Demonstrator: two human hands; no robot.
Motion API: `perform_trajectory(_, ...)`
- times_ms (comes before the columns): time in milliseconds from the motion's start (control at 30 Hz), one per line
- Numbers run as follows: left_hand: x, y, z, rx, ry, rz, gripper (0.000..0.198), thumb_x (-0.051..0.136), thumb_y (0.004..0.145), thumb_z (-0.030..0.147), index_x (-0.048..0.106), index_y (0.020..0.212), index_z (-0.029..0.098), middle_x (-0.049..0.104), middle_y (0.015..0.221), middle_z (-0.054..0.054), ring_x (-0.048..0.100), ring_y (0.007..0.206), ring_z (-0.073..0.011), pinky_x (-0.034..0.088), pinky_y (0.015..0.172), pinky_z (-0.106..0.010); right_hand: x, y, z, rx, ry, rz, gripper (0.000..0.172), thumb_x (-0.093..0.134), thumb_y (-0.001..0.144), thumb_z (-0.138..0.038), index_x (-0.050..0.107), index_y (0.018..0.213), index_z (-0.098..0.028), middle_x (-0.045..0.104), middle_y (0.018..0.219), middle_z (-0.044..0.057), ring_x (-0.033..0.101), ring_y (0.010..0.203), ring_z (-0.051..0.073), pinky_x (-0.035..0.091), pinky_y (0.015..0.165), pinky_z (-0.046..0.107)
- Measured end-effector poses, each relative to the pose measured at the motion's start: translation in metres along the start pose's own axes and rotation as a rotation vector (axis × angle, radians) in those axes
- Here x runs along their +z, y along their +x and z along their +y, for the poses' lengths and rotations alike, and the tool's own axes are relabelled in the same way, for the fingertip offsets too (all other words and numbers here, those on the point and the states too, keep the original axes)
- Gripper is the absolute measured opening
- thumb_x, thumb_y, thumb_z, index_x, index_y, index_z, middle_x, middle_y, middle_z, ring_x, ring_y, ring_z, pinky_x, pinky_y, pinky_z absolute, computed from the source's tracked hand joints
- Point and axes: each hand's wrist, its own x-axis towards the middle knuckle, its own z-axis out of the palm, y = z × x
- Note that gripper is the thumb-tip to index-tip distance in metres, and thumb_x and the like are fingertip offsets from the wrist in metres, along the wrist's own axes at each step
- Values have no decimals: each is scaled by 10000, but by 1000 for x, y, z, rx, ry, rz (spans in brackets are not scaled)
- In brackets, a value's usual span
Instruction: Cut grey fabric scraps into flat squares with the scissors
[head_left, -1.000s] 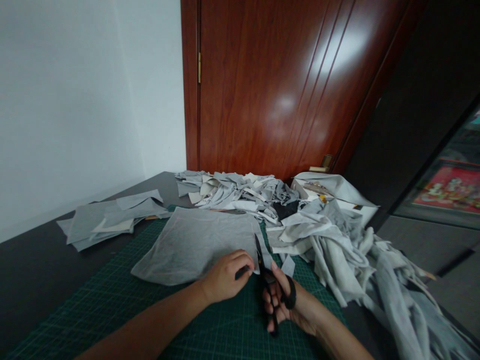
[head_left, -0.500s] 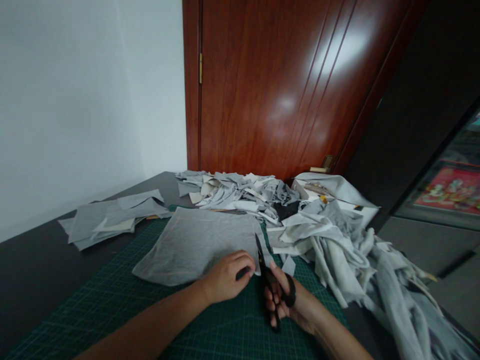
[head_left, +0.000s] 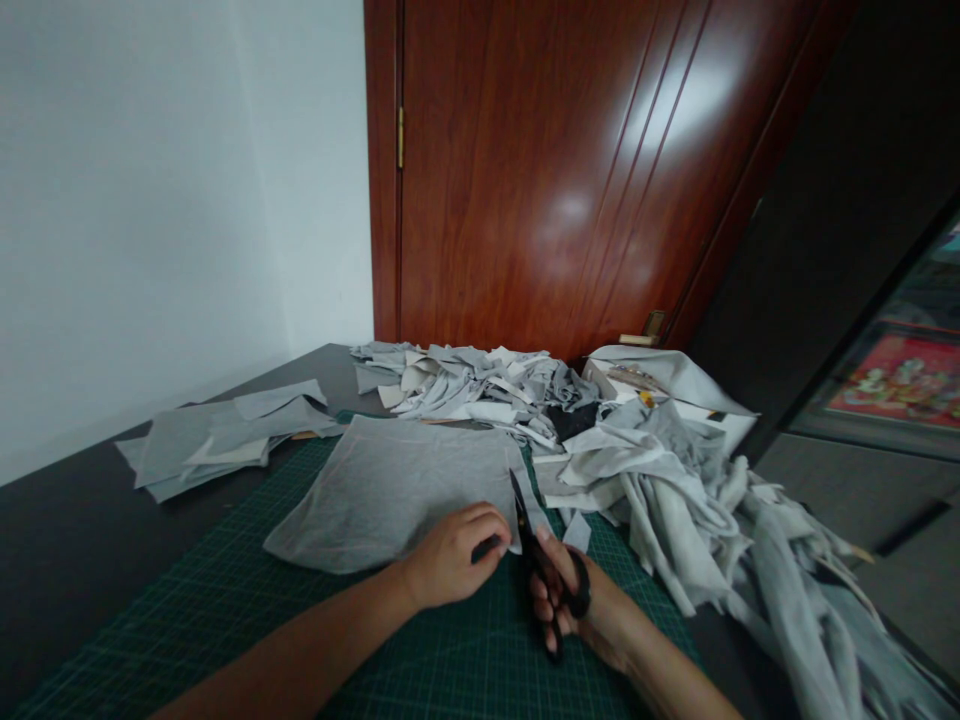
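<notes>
A flat piece of grey fabric (head_left: 412, 480) with faint pinkish lines near its edges lies on the green cutting mat (head_left: 480, 660). At its near right corner, my left hand (head_left: 457, 555) is closed in a pinch on the fabric's edge. My right hand (head_left: 562, 590) grips black-handled scissors (head_left: 523, 515), thumb and fingers through the loops. The blades point away from me along the fabric's right side, where a narrow strip (head_left: 527, 480) lies to the right of them. How far the blades are apart is hard to make out.
Several cut grey pieces (head_left: 217, 440) are stacked at the left on the dark table (head_left: 67, 540). Scraps (head_left: 480, 380) heap up at the back, before a brown door (head_left: 525, 180). At the right, crumpled grey fabric (head_left: 675, 500) lies beside a white box (head_left: 720, 425).
</notes>
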Motion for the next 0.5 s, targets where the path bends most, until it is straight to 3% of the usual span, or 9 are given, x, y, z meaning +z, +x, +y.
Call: perform_trajectory(500,-1,0,1,3,-1,-17,180,486,822,62,581,899,195,645,909,-44,605,870,-165,491,790,-275,0,1,2,-36,-32,23,720,571,559,-883,496,669,-176,479,464,-67,422,335,56,417,320,176)
